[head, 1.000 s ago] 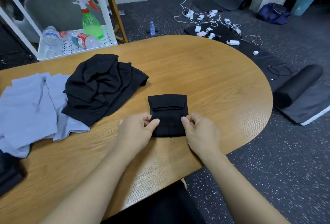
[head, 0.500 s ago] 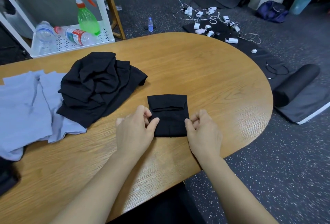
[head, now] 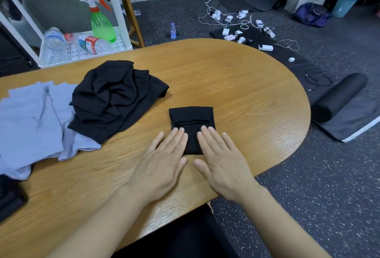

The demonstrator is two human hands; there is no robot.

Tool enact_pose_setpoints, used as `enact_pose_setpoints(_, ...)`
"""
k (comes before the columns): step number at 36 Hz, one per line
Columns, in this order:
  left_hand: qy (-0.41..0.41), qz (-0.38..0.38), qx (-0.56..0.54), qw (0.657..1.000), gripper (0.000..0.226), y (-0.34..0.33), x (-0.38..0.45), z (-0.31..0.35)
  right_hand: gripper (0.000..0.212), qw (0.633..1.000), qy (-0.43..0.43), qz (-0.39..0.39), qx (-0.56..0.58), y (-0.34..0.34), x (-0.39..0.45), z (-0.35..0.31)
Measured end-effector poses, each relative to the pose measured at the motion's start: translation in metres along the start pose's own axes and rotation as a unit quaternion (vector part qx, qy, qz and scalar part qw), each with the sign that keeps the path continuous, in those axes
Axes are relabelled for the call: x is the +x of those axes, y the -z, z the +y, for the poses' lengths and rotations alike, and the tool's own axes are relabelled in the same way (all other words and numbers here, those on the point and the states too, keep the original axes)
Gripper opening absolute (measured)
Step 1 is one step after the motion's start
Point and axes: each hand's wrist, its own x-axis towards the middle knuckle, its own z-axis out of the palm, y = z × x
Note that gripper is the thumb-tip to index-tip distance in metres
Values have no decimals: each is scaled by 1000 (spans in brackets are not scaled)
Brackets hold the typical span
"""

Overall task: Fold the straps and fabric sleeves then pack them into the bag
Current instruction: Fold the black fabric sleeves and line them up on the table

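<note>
Both hands flat on a folded black sleeve, pressing it down.

The fingers (head: 178, 134) of the left hand (head: 162, 163) and of the right hand (head: 222, 161) lie straight and spread, gripping nothing; the fingertips rest on the near half of the folded black fabric sleeve (head: 192, 118), most likely to flatten the fold so that it holds its shape for packing. The sleeve sits on the wooden surface (head: 236, 85) near its front edge, its far edge turned over in a band. To the left, well apart, a crumpled black garment (head: 115, 99) lies partly over pale blue fabric (head: 30, 118), probably yet to be folded. Nothing blocks the hands. I cannot tell which item is the bag; a dark shape (head: 10, 196) shows at the left edge.
</note>
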Motion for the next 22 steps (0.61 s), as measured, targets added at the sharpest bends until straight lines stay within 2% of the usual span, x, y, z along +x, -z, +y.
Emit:
enact_pose_setpoints(4,-1,-1,8,1000,58,6,5,-12,65,1000,0,-15,-14,5,-1,10)
enact_pose_setpoints(9,-44,44,54,997,36,17,17,-19,65,999,0,-7,-31,15,4,11)
enact_pose_setpoints(12,-52,37,61,996,39,26,17,-19,62,999,15,3,-43,24,6,9)
enact_pose_setpoints(14,-48,30,28,998,37,34,16,-16,56,998,36,15,-53,29,7,8)
enact_pose_setpoints(18,-44,-28,-18,998,39,39,13,-18,30,990,96,65,-77,35,6,6)
enact_pose_setpoints(22,-75,50,-36,995,49,47,10,-14,18,991,104,65,-56,39,9,5)
